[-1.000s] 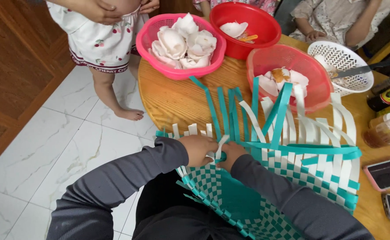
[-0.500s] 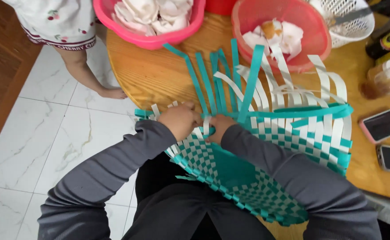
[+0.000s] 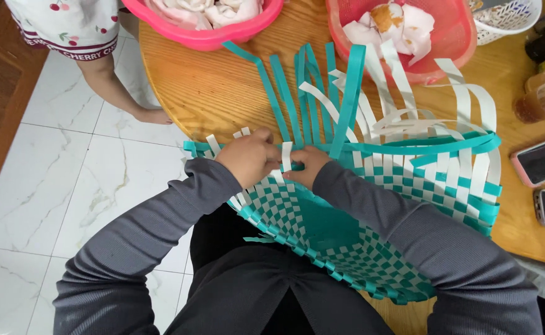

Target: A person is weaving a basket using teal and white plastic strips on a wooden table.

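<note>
Our left hand (image 3: pixel 249 156) and right hand (image 3: pixel 305 166) have closed together since before, both pinching a white strip (image 3: pixel 287 155) (basket (image 3: pixel 372 205) rim), desk (image 3: pixel 216 93) bare beyond.

Bright, even daylight; the picture is sharp. Soft shadows fall beneath the hands (image 3: pixel 279 162), with mild glare on the floor tiles (image 3: pixel 67 186) left of them.

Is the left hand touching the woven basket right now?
Touching. The head view shows the left hand pressed onto the woven basket rim, fingers gripping a white strip.
</note>
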